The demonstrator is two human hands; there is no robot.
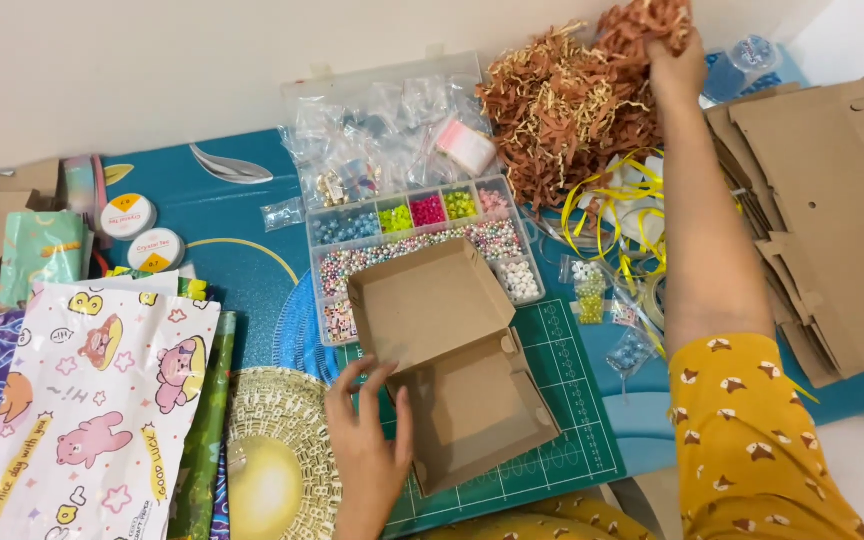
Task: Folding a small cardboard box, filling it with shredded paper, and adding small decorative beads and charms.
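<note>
An open brown cardboard box [457, 370] lies on a green cutting mat [562, 400], its lid propped toward the bead case. My left hand [364, 440] rests on the box's left edge, fingers spread over the rim. My right hand [674, 55] reaches to the far side of the table and is closed in a pile of brown and cream shredded paper [562, 105], gripping a clump at its top right.
A clear compartment case of coloured beads [422, 235] stands behind the box, small plastic bags on its open lid. Yellow ribbon [617, 215] and flat cardboard blanks [822, 210] lie right. Patterned mailer bags [92, 410], thread spools [142, 235] and a round woven mat [272, 450] lie left.
</note>
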